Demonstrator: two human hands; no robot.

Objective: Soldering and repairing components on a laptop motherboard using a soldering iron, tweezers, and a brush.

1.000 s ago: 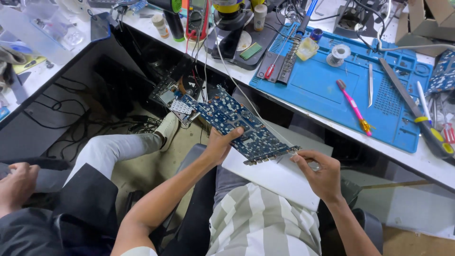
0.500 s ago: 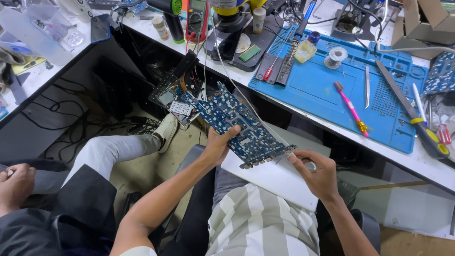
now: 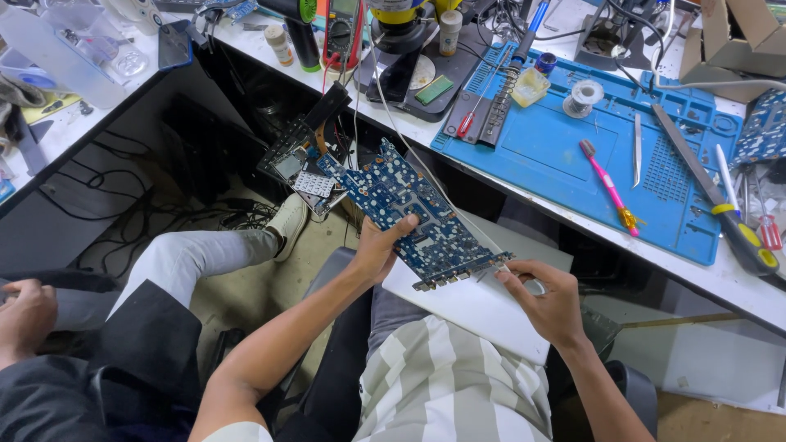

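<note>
A long blue circuit board is held tilted over my lap, below the edge of the white workbench. My left hand grips its near long edge from below, thumb on top. My right hand holds the board's right end, where a row of connectors sits, fingers curled near a small pale object I cannot make out. A white flat panel lies on my lap beneath the board.
A blue work mat on the bench carries a pink brush, tweezers, a solder spool and a yellow-handled screwdriver. Other boards hang by wires. Another person's leg and hand are at left.
The view has shifted slightly; the board and both hands sit a little lower and further left in frame. Both grips on the board are unchanged.
</note>
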